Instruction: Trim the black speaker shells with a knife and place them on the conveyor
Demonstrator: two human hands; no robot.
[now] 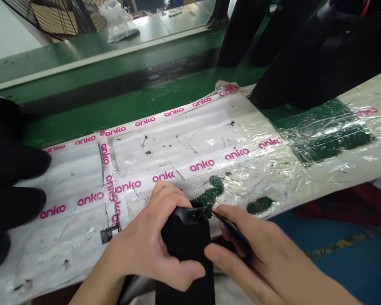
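Note:
My left hand [160, 237] is closed round the upper end of a long black object [187, 241] with a matt flat face. A glossy black plastic piece [192, 215] with small openings is set in its top end. The thumb lies across the flat face, and the fingers wrap over the far side. Close to the right edge of that top end, my right hand [254, 250] is closed on a small dark pointed tool [231, 228] with a bit of blue on it. Its tip is beside the plastic piece; whether they touch I cannot tell. My palm hides most of the tool.
Beneath my hands lies a worktop [184, 144] covered in white sheet and pink-printed "anko" tape, torn in places. Black rounded objects [19, 169] stand at the left, and larger black ones [305, 55] at the back right. A green conveyor belt [130, 93] runs behind.

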